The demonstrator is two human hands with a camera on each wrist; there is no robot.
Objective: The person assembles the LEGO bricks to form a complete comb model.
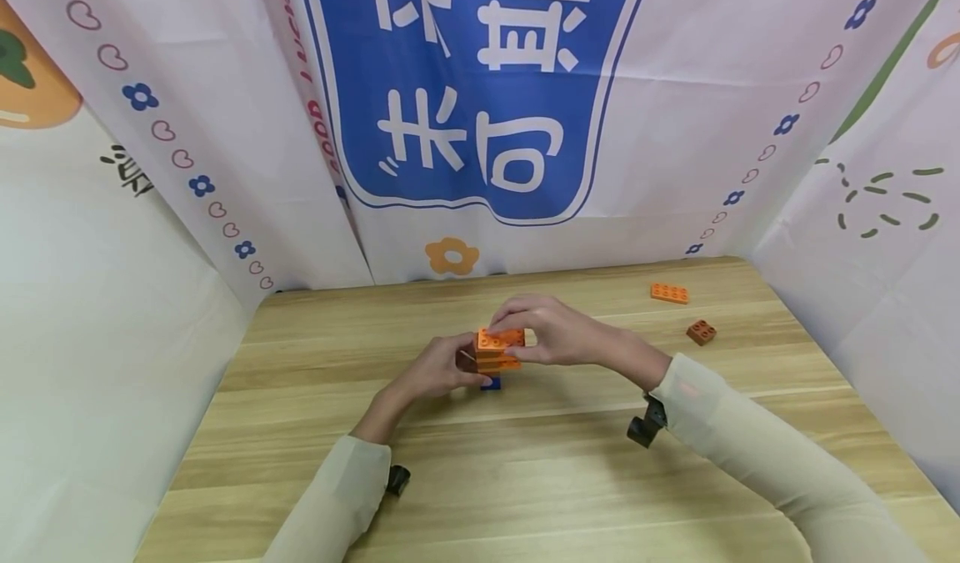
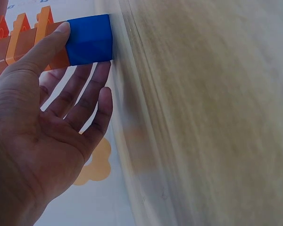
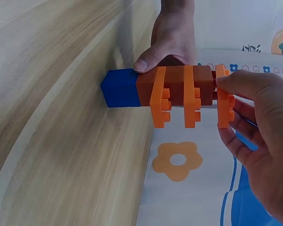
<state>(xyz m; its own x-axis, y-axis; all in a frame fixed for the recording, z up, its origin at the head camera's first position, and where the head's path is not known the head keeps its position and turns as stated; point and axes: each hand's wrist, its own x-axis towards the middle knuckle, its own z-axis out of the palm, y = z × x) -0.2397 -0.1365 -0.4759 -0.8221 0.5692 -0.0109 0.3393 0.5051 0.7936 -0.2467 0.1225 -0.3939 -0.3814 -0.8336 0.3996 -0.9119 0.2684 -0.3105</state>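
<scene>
A tower of toy building blocks stands on the table, with a blue block point(image 3: 120, 88) at its foot. Above it, brown blocks point(image 3: 176, 85) alternate with thin orange plates that jut out to one side. My left hand point(image 1: 438, 369) grips the tower low down, its thumb point(image 2: 42, 49) by the joint of blue and brown and its fingers behind. At the top, my right hand point(image 1: 551, 334) pinches an eight-stud-style orange plate point(image 3: 224, 110) between thumb and fingers. Studs of the uppermost brown block show in a narrow gap under that plate.
Toward the back right of the wooden table point(image 1: 570, 480) lie a loose orange plate point(image 1: 669, 294) and a small brown block point(image 1: 701, 332). Printed white cloth point(image 1: 675, 171) hangs along the back and both sides of the table.
</scene>
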